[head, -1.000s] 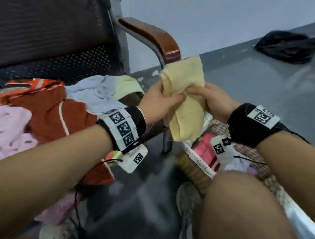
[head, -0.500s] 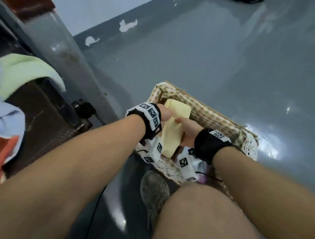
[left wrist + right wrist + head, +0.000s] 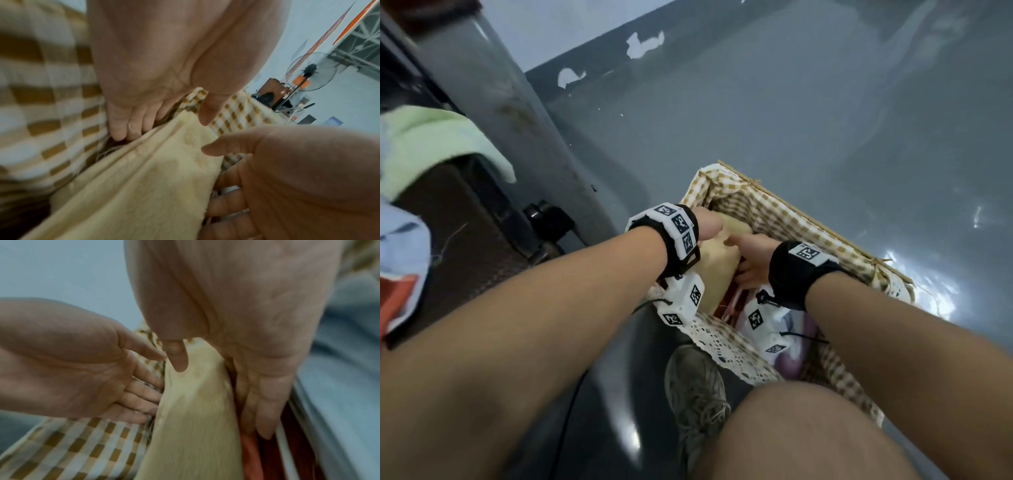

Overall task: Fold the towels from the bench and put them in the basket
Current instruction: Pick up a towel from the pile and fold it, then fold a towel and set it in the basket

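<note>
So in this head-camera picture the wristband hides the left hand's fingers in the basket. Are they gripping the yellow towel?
Observer: No. In the left wrist view, the left hand has its fingers straight, slid between the yellow towel and the checked liner.
Operator: And the right hand's fingers?
Observer: In the right wrist view, the right hand also has its fingers straight. They point down along the towel's other side.
Operator: What's next to them?
Observer: A red towel with white stripes, right beside those fingers.
</note>
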Available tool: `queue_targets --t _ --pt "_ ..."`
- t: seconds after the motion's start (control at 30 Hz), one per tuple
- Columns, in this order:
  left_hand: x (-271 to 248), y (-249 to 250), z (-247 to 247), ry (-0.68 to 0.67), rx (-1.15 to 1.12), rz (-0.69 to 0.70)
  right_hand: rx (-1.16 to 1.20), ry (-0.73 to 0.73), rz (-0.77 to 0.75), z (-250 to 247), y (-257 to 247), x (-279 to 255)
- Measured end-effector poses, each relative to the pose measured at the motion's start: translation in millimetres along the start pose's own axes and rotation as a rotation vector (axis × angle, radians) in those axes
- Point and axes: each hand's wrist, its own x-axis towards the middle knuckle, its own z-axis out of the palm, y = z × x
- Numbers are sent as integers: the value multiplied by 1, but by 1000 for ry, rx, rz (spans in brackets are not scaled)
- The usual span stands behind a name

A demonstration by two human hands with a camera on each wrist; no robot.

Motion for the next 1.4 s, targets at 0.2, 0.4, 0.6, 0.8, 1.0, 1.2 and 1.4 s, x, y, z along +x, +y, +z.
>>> queue_targets --t 0.2,0.4,0.6,0.8,1.0,1.2,1.4 --pt "-67 -18 -38 144 -316 127 -360 63 -307 8 -50 -77" --pt "-173 -94 -106 461 -272 215 -663 -67 -700 94 -109 -173" --pt "-297 -217 -138 688 -145 82 -946 -195 -999 225 -139 -248" --pt "-372 -329 -115 764 -148 -135 -1102 -321 -1113 354 -109 -285" --pt "-375 -390 -75 658 -54 -324 -1348 -322 -1172 412 -72 -259" --pt "-369 -422 -59 773 12 -302 -1426 -250 -1248 451 -63 -239" --pt "-366 -430 -77 872 -98 -322 -1425 -309 -1306 468 -64 -239"
